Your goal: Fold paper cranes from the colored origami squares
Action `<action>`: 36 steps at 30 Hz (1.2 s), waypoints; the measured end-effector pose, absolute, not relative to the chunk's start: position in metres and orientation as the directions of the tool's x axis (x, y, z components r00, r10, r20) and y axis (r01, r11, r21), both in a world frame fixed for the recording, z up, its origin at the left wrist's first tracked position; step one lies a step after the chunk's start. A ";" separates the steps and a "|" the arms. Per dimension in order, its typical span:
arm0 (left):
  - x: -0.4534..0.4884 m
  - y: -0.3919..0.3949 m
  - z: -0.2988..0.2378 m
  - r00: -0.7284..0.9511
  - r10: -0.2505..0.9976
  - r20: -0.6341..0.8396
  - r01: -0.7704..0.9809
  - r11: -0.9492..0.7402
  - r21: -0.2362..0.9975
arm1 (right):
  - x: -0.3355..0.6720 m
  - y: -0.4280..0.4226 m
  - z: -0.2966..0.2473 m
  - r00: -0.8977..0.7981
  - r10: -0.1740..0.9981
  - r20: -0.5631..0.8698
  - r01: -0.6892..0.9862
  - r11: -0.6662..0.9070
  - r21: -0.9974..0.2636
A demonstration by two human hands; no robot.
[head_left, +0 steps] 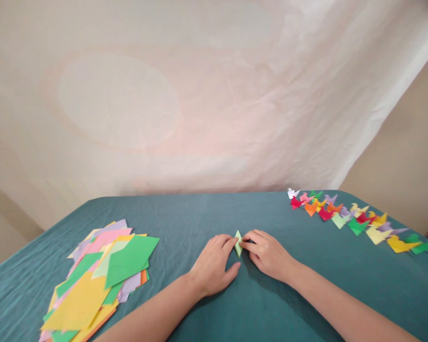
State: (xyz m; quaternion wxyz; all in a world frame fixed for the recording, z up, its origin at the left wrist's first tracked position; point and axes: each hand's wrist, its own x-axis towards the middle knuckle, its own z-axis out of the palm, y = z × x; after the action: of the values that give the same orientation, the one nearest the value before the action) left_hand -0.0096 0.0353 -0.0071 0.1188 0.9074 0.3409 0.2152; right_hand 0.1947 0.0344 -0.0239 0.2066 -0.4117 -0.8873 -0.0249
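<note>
A small light green folded paper (238,249), shaped like a narrow upright diamond, lies on the table between my hands. My left hand (214,263) rests at its left side, fingertips touching its edge, with the thumb stretched out apart below. From the right, my right hand (267,254) has its curled fingers closed at the paper's right edge. Fingertips of both hands cover part of the middle of the diamond, so the fold there is partly hidden.
Loose sheets of coloured paper (82,294) are piled at the left on the dark green tablecloth (185,213). Rows of small folded paper birds (358,225) stand along the right side. Behind the table hangs a pale cloth (214,104).
</note>
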 end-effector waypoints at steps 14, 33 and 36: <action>-0.012 0.043 -0.016 0.619 0.701 0.355 0.545 -0.709 0.448 | 0.194 0.035 -0.025 -0.570 0.725 0.388 0.747 0.653 -0.123; -0.013 0.041 -0.010 0.692 0.638 0.337 0.456 -0.749 0.481 | 0.194 0.033 -0.023 -0.564 0.741 0.363 0.750 0.644 -0.149; -0.013 0.041 -0.011 0.702 0.630 0.333 0.442 -0.751 0.490 | 0.195 0.034 -0.024 -0.566 0.742 0.359 0.749 0.645 -0.152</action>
State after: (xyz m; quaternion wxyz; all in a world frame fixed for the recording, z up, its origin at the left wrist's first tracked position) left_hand -0.0127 0.0410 -0.0105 0.1902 0.9026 0.2970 0.2468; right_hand 0.1947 0.0337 -0.0237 0.1987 -0.4215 -0.8848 -0.0087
